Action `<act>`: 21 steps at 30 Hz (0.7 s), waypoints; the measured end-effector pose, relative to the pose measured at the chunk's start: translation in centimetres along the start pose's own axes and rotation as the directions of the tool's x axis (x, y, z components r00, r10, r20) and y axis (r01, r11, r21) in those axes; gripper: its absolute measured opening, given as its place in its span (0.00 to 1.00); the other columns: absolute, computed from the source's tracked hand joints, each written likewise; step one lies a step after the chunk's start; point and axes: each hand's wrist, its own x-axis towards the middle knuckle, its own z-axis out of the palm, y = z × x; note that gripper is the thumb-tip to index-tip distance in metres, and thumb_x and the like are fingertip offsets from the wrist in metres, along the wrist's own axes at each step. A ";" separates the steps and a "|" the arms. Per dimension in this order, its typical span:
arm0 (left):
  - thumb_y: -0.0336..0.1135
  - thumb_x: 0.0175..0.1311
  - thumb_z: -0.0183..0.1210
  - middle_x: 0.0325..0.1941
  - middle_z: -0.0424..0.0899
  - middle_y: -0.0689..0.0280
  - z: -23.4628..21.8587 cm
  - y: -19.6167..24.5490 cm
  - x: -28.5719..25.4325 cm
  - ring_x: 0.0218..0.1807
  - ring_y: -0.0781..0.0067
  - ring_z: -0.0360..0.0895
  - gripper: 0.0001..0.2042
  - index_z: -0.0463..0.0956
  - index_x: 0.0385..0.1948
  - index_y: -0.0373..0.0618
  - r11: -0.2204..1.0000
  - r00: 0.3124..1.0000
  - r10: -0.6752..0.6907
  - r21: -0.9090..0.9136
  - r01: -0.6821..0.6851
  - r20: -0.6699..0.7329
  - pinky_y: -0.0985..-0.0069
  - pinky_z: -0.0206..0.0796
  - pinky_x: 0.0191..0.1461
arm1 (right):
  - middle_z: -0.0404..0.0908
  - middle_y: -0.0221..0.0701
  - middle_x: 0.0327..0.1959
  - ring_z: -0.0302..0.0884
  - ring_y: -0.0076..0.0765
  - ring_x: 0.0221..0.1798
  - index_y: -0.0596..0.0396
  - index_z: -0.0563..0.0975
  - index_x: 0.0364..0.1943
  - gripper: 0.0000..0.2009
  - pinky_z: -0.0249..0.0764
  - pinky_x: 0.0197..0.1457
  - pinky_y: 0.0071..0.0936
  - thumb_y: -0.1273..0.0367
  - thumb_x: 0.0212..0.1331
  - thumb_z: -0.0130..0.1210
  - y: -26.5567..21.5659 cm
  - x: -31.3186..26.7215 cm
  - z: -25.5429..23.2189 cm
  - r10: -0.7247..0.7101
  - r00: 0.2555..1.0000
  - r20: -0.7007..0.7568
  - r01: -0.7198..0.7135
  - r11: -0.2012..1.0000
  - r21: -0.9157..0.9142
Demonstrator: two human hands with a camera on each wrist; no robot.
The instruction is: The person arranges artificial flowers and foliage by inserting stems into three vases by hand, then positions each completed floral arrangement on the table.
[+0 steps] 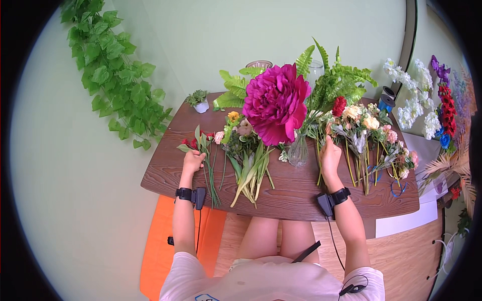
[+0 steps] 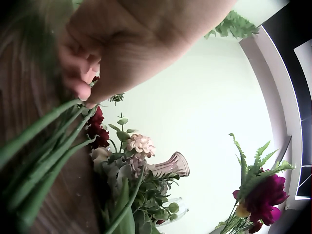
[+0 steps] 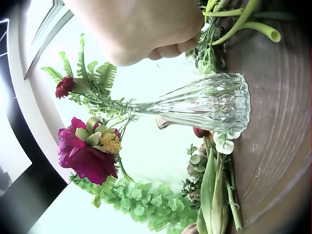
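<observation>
On the left of the table, my left hand [image 1: 193, 161] pinches green stems [image 2: 53, 141] between thumb and fingers; small red flowers [image 1: 193, 142] show just beyond it. My right hand [image 1: 330, 158] is at the bunch right of the glass vase [image 3: 209, 102], its fingers [image 3: 168, 51] curled near green leaves; I cannot tell whether they grip a stem. Standing in the vase are a large magenta peony [image 1: 276, 103], fern fronds [image 1: 346, 78], a red carnation [image 3: 65, 87] and a yellow flower [image 3: 111, 143].
Between the hands lies a bunch with thick green stems [image 1: 251, 175]. Cream flowers [image 1: 370, 122] and pink ones [image 1: 390, 134] lie at the right. A small potted plant [image 1: 200, 103] stands at the back left, with ribbon spools [image 1: 386, 102] at the back right. Ivy [image 1: 108, 70] hangs on the wall.
</observation>
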 end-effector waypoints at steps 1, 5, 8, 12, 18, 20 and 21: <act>0.40 0.55 0.60 0.20 0.76 0.69 0.0 -0.3 0.2 0.14 0.84 0.69 0.16 0.68 0.36 0.37 0.998 0.999 0.037 -0.051 -0.038 -0.016 0.85 0.57 0.12 | 0.54 0.17 0.06 0.45 0.13 0.08 0.45 0.55 0.08 0.25 0.40 0.12 0.17 0.61 0.65 0.43 0.0 0.0 0.0 0.016 1.000 0.018 -0.016 1.000 0.006; 0.38 0.58 0.57 0.21 0.76 0.70 -1.0 1.3 -0.6 0.14 0.85 0.67 0.13 0.69 0.36 0.39 0.985 0.987 0.132 -0.102 -0.141 -0.088 0.86 0.56 0.13 | 0.54 0.17 0.06 0.46 0.13 0.08 0.45 0.56 0.07 0.25 0.41 0.12 0.17 0.61 0.65 0.43 0.7 0.3 -0.4 0.025 0.998 0.061 -0.025 1.000 -0.002; 0.34 0.63 0.53 0.22 0.76 0.68 -1.7 4.5 -2.3 0.16 0.86 0.66 0.08 0.69 0.35 0.38 0.866 0.911 0.289 -0.326 -0.380 -0.296 0.87 0.58 0.17 | 0.54 0.18 0.06 0.47 0.13 0.08 0.46 0.57 0.08 0.25 0.42 0.12 0.17 0.60 0.66 0.42 0.5 0.3 -0.1 -0.014 0.998 0.053 0.016 0.999 -0.038; 0.31 0.66 0.49 0.22 0.72 0.71 -2.5 9.9 -6.3 0.16 0.89 0.61 0.05 0.66 0.35 0.40 0.668 0.822 0.424 -0.482 -0.567 -0.380 0.90 0.54 0.18 | 0.55 0.18 0.07 0.48 0.14 0.10 0.46 0.59 0.09 0.24 0.43 0.14 0.16 0.61 0.66 0.41 -0.5 -0.2 0.2 0.015 0.999 0.036 -0.012 0.997 -0.081; 0.26 0.62 0.51 0.25 0.73 0.68 -2.0 14.2 -12.8 0.22 0.88 0.66 0.03 0.66 0.33 0.39 0.522 0.665 0.614 -0.412 -0.747 -0.425 0.90 0.57 0.22 | 0.51 0.14 0.13 0.42 0.11 0.18 0.48 0.55 0.13 0.21 0.38 0.21 0.21 0.69 0.62 0.48 -0.9 0.0 0.1 -0.252 0.968 0.016 0.252 0.965 -0.077; 0.22 0.57 0.55 0.23 0.73 0.67 -1.2 14.8 -14.1 0.24 0.84 0.70 0.04 0.67 0.29 0.37 0.443 0.498 0.746 -0.228 -0.867 -0.441 0.86 0.60 0.25 | 0.50 0.14 0.12 0.42 0.11 0.18 0.48 0.53 0.12 0.22 0.37 0.20 0.21 0.69 0.62 0.47 -2.4 -0.8 0.4 -0.283 0.959 0.014 0.283 0.954 -0.097; 0.21 0.52 0.57 0.20 0.73 0.66 -0.6 14.9 -14.5 0.21 0.79 0.70 0.04 0.70 0.27 0.38 0.390 0.389 0.796 -0.099 -0.915 -0.464 0.82 0.62 0.25 | 0.50 0.14 0.12 0.41 0.11 0.17 0.48 0.52 0.11 0.23 0.37 0.20 0.21 0.68 0.63 0.47 -3.0 -1.1 0.6 -0.308 0.951 0.019 0.308 0.944 -0.114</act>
